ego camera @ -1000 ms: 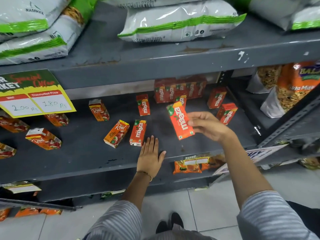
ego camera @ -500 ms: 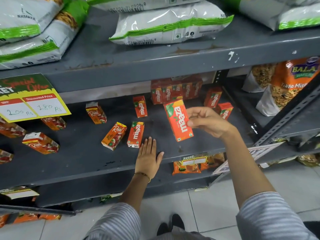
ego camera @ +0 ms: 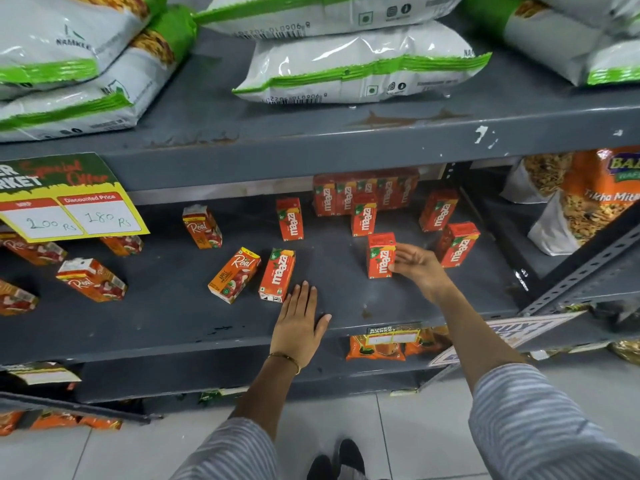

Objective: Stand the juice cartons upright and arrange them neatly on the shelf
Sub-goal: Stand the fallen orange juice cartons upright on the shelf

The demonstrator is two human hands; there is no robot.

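Note:
A red Maaza carton (ego camera: 380, 255) stands upright on the grey shelf (ego camera: 173, 317). My right hand (ego camera: 417, 266) touches its right side, fingers loose around it. My left hand (ego camera: 298, 323) lies flat and open on the shelf's front part, just below a Maaza carton (ego camera: 277, 274) that lies on its back beside a lying Real carton (ego camera: 233, 274). More Maaza cartons stand upright further back (ego camera: 290, 219) (ego camera: 363, 214) (ego camera: 438, 209) (ego camera: 457, 244), with a packed row (ego camera: 363, 195) at the rear. Real cartons (ego camera: 202, 226) (ego camera: 91, 279) are scattered to the left.
A price sign (ego camera: 69, 199) hangs from the upper shelf edge at left. White and green snack bags (ego camera: 360, 64) fill the upper shelf. Orange snack bags (ego camera: 588, 199) sit on the neighbouring rack at right. Orange packets (ego camera: 377, 348) lie on the shelf below.
My right hand has carried the Maaza carton down from the air and stood it upright on the shelf. My left hand has stayed flat in place.

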